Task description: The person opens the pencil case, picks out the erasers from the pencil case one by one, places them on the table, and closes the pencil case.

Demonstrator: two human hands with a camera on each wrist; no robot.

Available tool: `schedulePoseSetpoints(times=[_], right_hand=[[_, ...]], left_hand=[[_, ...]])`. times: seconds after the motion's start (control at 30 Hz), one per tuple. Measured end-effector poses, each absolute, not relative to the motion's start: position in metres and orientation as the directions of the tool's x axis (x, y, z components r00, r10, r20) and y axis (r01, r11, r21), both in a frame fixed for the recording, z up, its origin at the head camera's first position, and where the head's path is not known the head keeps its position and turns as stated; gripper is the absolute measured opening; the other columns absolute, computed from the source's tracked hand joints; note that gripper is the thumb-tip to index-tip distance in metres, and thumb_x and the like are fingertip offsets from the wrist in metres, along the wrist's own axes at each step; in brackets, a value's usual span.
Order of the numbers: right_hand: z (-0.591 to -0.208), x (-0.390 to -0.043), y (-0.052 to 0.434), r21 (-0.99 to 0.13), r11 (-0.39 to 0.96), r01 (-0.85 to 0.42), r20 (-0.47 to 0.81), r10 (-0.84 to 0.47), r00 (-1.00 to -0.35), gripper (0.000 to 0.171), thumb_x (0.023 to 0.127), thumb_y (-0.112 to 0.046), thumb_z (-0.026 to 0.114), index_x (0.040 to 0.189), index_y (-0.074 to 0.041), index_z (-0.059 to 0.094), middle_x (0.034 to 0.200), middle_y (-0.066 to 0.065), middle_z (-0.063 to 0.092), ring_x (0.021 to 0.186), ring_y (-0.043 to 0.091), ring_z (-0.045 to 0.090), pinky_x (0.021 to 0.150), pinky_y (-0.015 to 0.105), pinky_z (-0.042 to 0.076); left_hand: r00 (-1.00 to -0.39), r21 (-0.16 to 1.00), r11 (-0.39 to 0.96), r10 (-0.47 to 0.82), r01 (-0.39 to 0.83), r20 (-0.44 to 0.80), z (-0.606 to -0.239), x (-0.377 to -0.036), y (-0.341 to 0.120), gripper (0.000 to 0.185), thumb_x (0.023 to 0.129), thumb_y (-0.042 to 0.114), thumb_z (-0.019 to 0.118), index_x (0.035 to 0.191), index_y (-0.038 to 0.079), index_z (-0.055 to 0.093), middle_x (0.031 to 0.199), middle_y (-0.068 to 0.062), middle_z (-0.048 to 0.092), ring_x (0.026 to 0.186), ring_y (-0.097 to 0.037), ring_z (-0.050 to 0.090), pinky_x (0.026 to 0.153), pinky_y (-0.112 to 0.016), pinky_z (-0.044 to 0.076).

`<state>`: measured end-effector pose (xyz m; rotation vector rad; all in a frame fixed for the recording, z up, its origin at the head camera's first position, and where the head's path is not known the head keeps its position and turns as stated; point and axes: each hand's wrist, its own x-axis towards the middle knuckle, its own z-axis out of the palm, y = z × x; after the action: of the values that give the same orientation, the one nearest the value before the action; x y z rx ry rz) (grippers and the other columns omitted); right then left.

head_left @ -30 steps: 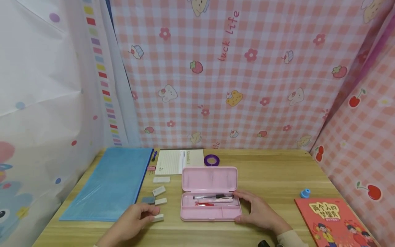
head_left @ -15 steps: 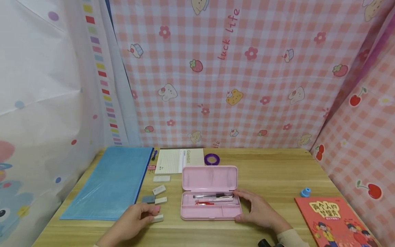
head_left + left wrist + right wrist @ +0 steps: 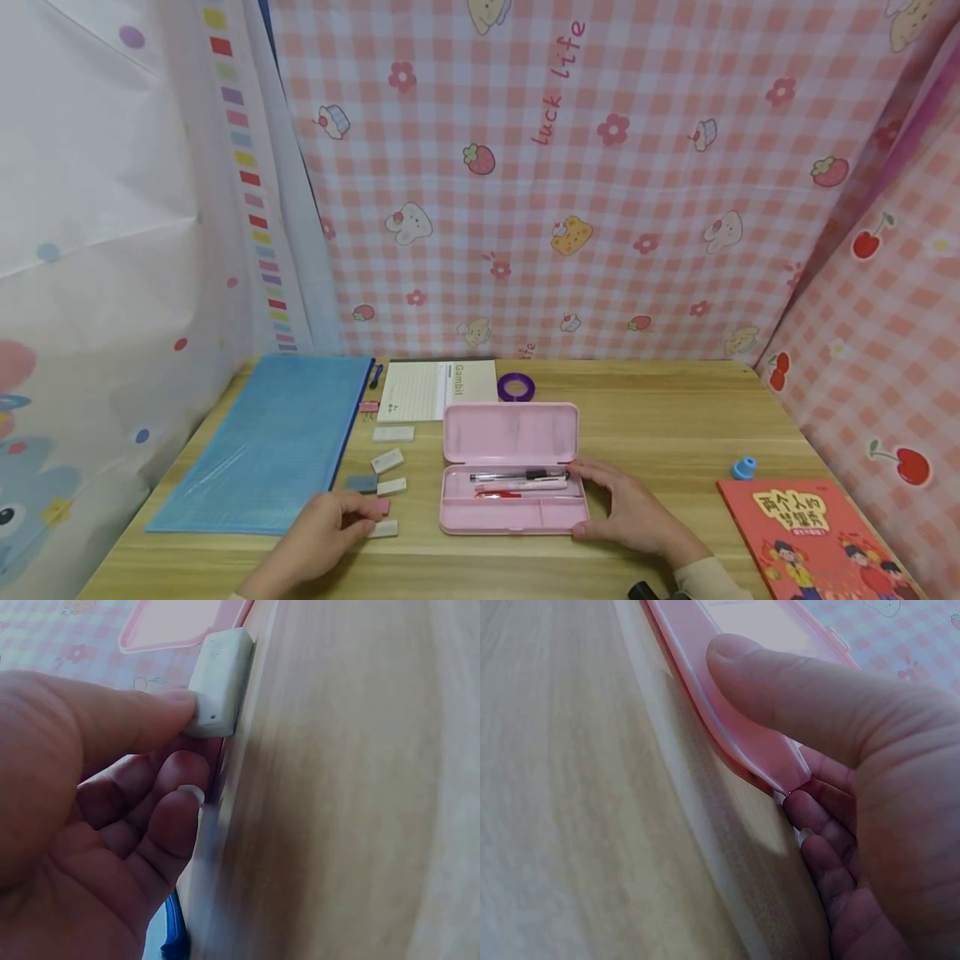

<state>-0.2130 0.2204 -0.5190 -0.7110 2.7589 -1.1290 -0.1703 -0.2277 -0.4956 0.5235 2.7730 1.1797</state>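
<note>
My left hand (image 3: pixel 326 535) rests at the left, its thumb touching the near end of a white eraser (image 3: pixel 386 528) on the table. By the index fingertip lies a small pink block (image 3: pixel 383 506). In the left wrist view the thumb lies against the eraser (image 3: pixel 223 682); the other fingers curl loosely, the index hidden. My right hand (image 3: pixel 630 512) grips the right end of an open pink pencil case (image 3: pixel 491 517), thumb at its front corner and fingers at the back. Inside the case lie a black pen (image 3: pixel 517 477), a pale pink pen (image 3: pixel 525 485) and a red one (image 3: pixel 498 495).
White erasers (image 3: pixel 393 434) and a grey block (image 3: pixel 362 483) lie left of the case. A blue folder (image 3: pixel 262 450) covers the left side. Behind are a notepad (image 3: pixel 420 392), purple tape (image 3: pixel 516 387) and a pink clip (image 3: pixel 369 407). A red book (image 3: pixel 810 533) and blue cap-like piece (image 3: pixel 744 468) lie right.
</note>
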Motion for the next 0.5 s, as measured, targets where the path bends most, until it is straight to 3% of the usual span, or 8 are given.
schedulePoseSetpoints(times=[0.23, 0.5], right_hand=[[-0.519, -0.213, 0.2203, -0.68, 0.621, -0.39, 0.104, -0.445, -0.89, 0.083, 0.065, -0.057, 0.081, 0.136, -0.025, 0.054, 0.141, 0.0, 0.049, 0.131, 0.028, 0.041, 0.105, 0.055, 0.032], [-0.5194, -0.2126, 0.2204, -0.674, 0.629, -0.387, 0.103, -0.439, -0.892, 0.084, 0.064, -0.058, 0.082, 0.136, -0.026, 0.054, 0.142, -0.001, 0.049, 0.132, 0.027, 0.041, 0.105, 0.054, 0.033]], left_hand=[[-0.96, 0.641, 0.725, 0.269, 0.251, 0.071, -0.4956, -0.1692, -0.2258, 0.017, 0.077, 0.011, 0.079, 0.083, 0.027, 0.075, 0.089, 0.014, 0.07, 0.089, -0.01, 0.065, 0.073, -0.025, 0.051], [-0.954, 0.627, 0.728, 0.287, 0.276, 0.086, -0.495, -0.1693, -0.228, 0.016, 0.077, 0.013, 0.08, 0.08, 0.029, 0.076, 0.085, 0.018, 0.068, 0.085, -0.006, 0.063, 0.073, -0.025, 0.051]])
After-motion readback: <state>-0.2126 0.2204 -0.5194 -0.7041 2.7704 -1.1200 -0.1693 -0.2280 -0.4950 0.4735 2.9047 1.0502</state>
